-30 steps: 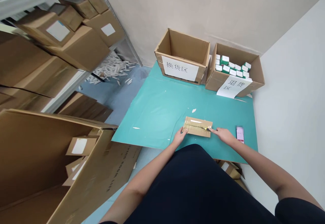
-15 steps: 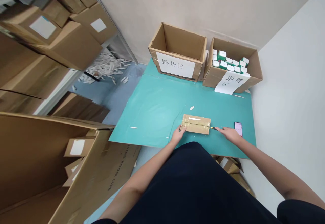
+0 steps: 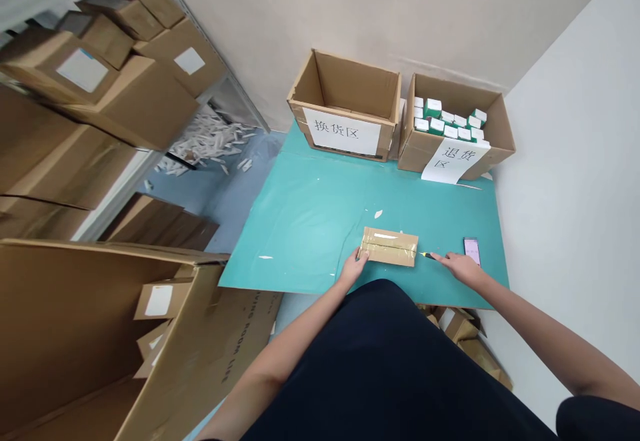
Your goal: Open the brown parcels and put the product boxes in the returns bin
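A small taped cardboard box [image 3: 389,248] lies flat on the green table [image 3: 300,221], with a dark seam running along its top. My left hand [image 3: 354,266] grips its left end, thumb on the near corner. In my right hand [image 3: 459,266] is a utility knife [image 3: 429,256], its tip pointing left, a little off the box's right end. A phone [image 3: 471,250] with a lit screen lies just behind my right hand.
At the table's back stand an open carton [image 3: 345,131] with a paper label and another carton [image 3: 500,131] holding several white-green boxes. Left are shelves of cartons [image 3: 140,101] and a large open carton [image 3: 170,368].
The knife has moved slightly right, and its tip is now apart from the box's right end. My left hand keeps its hold on the box. The view has shifted slightly.
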`<state>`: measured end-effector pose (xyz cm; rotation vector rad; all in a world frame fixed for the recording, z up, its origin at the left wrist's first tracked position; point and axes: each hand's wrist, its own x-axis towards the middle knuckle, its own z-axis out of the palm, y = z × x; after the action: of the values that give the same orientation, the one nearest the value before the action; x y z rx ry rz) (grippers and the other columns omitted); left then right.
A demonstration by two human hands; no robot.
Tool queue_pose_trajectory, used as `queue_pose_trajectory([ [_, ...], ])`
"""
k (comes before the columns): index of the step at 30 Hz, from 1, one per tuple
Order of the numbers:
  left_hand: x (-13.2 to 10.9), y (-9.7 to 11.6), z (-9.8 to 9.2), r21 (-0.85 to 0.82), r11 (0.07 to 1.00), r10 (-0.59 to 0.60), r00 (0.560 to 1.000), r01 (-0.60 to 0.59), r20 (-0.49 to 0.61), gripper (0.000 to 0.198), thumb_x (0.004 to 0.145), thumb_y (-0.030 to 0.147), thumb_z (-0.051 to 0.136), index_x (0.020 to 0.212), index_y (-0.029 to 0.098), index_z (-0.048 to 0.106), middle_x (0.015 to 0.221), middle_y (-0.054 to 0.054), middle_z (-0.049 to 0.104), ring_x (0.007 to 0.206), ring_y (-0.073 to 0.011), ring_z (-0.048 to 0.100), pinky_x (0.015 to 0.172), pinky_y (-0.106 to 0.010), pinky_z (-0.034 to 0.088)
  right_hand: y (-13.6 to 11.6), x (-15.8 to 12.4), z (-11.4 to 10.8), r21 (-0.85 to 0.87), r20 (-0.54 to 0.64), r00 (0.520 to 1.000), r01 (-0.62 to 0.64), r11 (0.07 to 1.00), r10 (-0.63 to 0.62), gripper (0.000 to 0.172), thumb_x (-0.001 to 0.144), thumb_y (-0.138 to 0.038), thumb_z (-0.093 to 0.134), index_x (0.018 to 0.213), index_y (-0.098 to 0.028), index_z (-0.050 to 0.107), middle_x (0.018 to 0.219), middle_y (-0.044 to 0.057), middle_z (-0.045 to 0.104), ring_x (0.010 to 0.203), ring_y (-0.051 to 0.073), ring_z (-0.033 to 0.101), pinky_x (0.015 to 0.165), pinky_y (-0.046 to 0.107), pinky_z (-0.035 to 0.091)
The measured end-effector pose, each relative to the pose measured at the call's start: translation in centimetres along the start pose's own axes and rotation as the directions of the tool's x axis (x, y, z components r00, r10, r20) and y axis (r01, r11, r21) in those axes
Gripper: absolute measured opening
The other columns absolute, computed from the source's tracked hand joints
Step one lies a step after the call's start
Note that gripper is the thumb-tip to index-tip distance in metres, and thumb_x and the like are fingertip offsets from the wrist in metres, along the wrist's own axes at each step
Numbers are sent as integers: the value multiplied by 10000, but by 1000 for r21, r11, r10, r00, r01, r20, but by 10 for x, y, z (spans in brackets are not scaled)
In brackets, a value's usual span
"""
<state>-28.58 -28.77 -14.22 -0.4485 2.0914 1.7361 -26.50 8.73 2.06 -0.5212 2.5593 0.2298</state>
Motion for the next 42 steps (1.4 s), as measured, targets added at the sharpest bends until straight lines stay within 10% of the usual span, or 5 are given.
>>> queue_pose_trajectory([
  [11,5,7,-16,204,978,33,999,-38,28,854,823,534,675,1538,174,378,1581,-167,427,1447,-351,419,1178,-426,327,8,-45,36,358,-74,948,-264,896,309,573,990,-252,425,1556,-335,391,1158,101,726,965,266,697,764,321,517],
  [17,12,41,-22,485,758,360,900,-436,245,831,782,438,750,1513,214,421,1667,-132,260,1549,-356,181,1252,-466,163,-46,-15,60,863,20,836,-292,413,548,585,940,-342,445,1516,-243,461,1097,73,760,899,246,722,762,354,572],
  [24,38,72,-8,539,593,376,798,-598,471,688,748,343,791,1391,262,559,1592,-131,410,1529,-369,227,1253,-496,80,-90,5,65,981,178,787,-188,-45,591,702,875,-436,486,1533,-199,429,874,38,707,544,142,577,476,250,476],
  [36,39,110,7,749,167,248,763,-641,597,742,754,259,780,1431,268,476,1452,-119,534,1337,-332,468,1136,-445,316,-96,3,67,969,241,796,-169,-179,555,689,855,-416,604,1504,-214,488,824,22,688,517,111,529,428,201,399],
  [42,38,121,6,755,151,247,764,-638,596,674,758,301,795,1373,249,523,1299,-94,605,1230,-306,521,1075,-405,356,-94,6,67,970,237,801,-164,-179,549,660,851,-390,626,1481,-222,525,801,10,681,498,98,509,444,201,409],
])
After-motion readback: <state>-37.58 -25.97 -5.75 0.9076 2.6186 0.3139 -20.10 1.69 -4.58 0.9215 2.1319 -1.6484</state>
